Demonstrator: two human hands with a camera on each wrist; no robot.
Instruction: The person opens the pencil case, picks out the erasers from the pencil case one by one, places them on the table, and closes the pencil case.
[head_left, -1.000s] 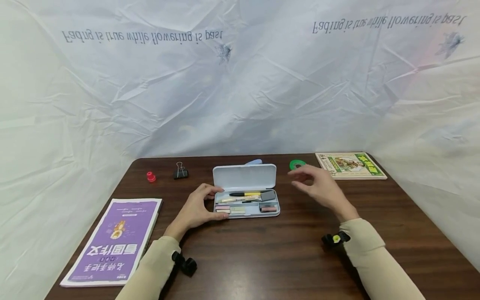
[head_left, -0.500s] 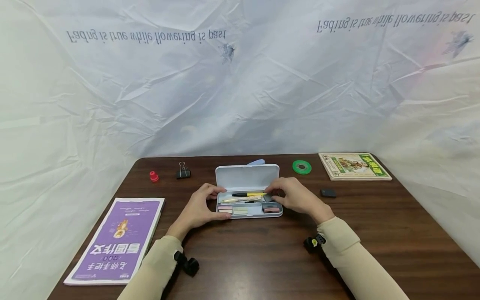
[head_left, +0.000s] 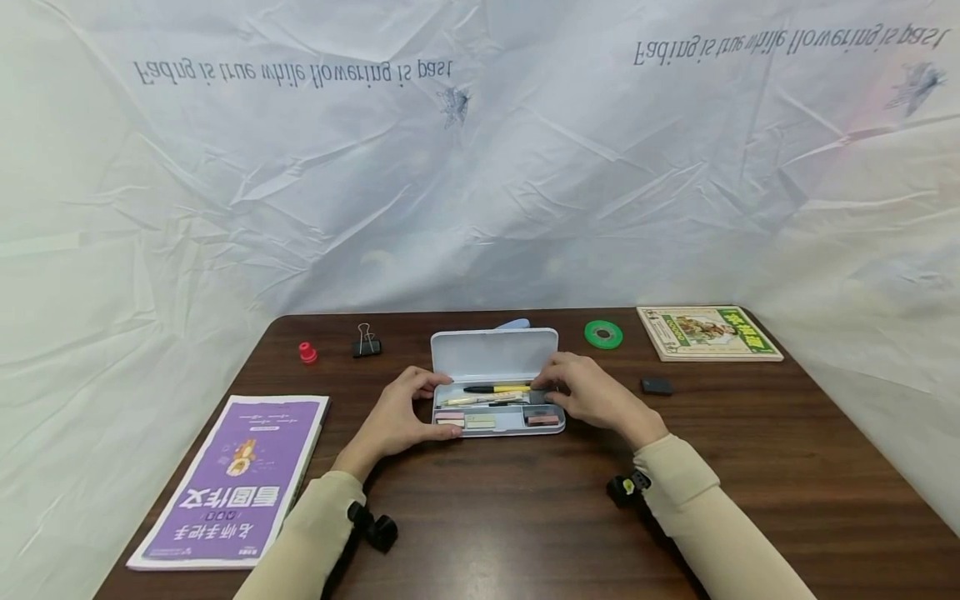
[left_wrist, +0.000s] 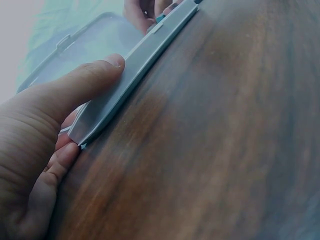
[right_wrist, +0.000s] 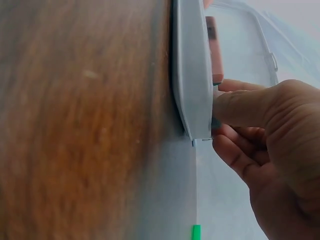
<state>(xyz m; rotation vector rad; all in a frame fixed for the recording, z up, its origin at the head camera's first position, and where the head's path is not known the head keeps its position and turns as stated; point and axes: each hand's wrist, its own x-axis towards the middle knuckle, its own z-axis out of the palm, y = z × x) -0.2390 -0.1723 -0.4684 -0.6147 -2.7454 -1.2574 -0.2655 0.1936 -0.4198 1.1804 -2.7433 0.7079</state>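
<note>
A pale pencil case (head_left: 495, 354) stands with its lid raised near the middle of the table. My left hand (head_left: 397, 417) grips its left end, the thumb on the front wall (left_wrist: 107, 95) and the fingers round the back corner. Inside lie a yellow-and-black pen (head_left: 498, 388), other pens, small pink and pale blocks (head_left: 480, 422), and a pinkish block (right_wrist: 215, 50) at the front right. My right hand (head_left: 592, 396) reaches into the right end, thumb and fingers pinching a small grey block (head_left: 537, 397), mostly hidden by them.
A black block (head_left: 656, 387) lies right of the case. Behind are a green disc (head_left: 603, 334), a picture book (head_left: 708, 333) and a light blue item (head_left: 513, 324). To the left are a binder clip (head_left: 367, 346), a red piece (head_left: 307, 353) and a purple book (head_left: 232, 483).
My right hand has moved left and down from above the table to the grey block in the case, uncovering the black block and green disc. The left hand keeps its grip.
</note>
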